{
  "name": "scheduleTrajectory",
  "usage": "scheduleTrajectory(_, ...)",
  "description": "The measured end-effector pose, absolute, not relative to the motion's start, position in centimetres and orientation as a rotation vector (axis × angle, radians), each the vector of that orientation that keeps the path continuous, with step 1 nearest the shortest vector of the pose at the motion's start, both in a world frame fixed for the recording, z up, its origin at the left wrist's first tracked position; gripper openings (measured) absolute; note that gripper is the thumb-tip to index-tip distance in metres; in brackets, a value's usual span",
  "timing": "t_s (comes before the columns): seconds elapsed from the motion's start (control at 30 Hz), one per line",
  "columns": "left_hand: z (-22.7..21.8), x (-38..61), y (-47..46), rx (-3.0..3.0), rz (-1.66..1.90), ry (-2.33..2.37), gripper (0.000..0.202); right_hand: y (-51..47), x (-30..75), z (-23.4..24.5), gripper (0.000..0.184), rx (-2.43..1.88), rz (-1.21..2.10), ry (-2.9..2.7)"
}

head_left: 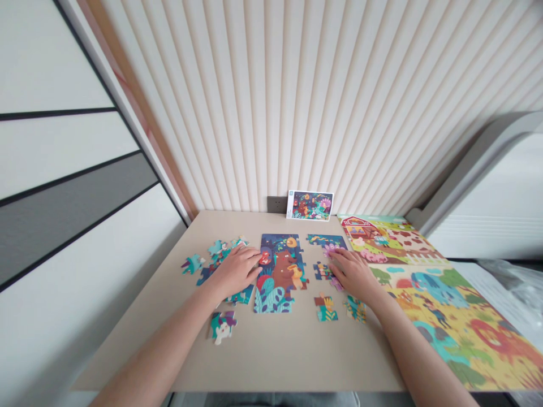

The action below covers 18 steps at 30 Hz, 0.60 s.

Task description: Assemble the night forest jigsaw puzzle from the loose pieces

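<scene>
An assembled puzzle section [280, 271] with a brown bear lies in the middle of the table. My left hand [238, 270] rests at its left edge, fingers stretched out, with the fingertips by the red part of the picture. Partly under this hand is a cluster of loose puzzle pieces [217, 249]. My right hand [351, 271] has its fingertips on a pink-purple puzzle piece [328, 249], just below a joined dark blue strip [326, 240]. Below that hand lie a dark blue piece [321, 271], an orange-and-teal piece [326, 308] and a leafy piece [355, 309].
A reference picture card [311, 206] leans against the ribbed wall [271, 102] beside a socket [276, 204]. Two finished puzzles, a farm scene [390, 240] and a savanna scene [462, 322], cover the right side. A white-rabbit piece [222, 327] lies near the front left of the table [275, 362].
</scene>
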<state>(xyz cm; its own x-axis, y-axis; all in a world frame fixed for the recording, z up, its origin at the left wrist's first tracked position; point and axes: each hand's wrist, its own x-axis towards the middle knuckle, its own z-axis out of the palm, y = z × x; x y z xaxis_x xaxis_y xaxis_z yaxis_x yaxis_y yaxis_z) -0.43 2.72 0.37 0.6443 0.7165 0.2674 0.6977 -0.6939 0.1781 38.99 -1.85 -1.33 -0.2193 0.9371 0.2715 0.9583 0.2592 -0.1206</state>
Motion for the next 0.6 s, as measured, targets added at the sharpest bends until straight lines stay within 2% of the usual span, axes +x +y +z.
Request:
scheduleTrajectory(0.17, 1.1, -1.6, 3.3, 2.848, 0.472, 1.225, 0.033, -1.8, 39.3, -1.4, 0.040, -1.722, -0.097, -2.255)
scheduleTrajectory(0.43, 2.1, -9.1, 7.0, 2.666, 0.498, 1.861, 0.036, -1.8, 39.8, -0.5, 0.039, -1.671, -0.050, -2.172)
scheduleTrajectory(0.6, 1.5, -10.3, 7.6, 2.620, 0.457, 1.932, 0.036, -1.8, 39.1, -0.3, 0.037, -1.632, -0.020, -2.113)
